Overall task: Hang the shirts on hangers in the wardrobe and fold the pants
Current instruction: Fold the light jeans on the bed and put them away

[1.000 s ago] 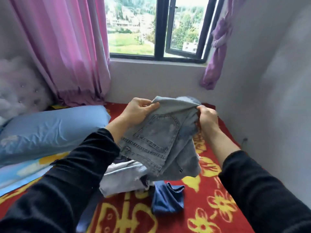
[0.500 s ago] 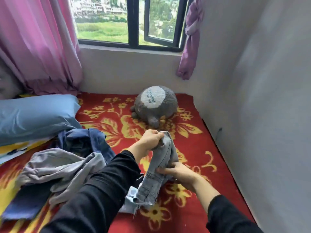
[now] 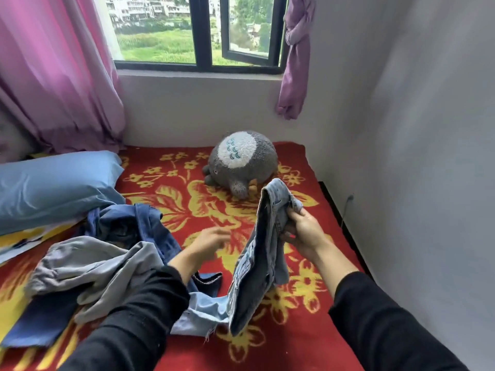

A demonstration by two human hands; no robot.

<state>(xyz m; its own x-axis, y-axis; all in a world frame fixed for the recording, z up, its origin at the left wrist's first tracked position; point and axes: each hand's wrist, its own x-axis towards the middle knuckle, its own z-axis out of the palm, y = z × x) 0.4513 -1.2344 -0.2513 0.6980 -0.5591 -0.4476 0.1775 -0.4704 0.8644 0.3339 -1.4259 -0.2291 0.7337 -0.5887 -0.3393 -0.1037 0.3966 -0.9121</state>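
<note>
My right hand point(image 3: 302, 231) grips the waist end of a pair of light blue jeans point(image 3: 259, 261), folded lengthwise and hanging down onto the red flowered blanket point(image 3: 308, 330). My left hand point(image 3: 211, 241) is blurred, fingers relaxed, apart from the jeans and holding nothing. A heap of clothes lies to the left: a grey garment point(image 3: 91, 269) over dark blue jeans point(image 3: 134, 223).
A grey plush toy point(image 3: 241, 162) sits at the far end of the bed under the window point(image 3: 198, 30). A blue pillow point(image 3: 51, 183) lies at the left. The white wall point(image 3: 415, 156) runs close along the right. Pink curtains point(image 3: 53, 70) hang at the left.
The jeans were held up by both hands, then lowered to the bed. My left hand has let go and moved left; my right hand alone holds the waist end.
</note>
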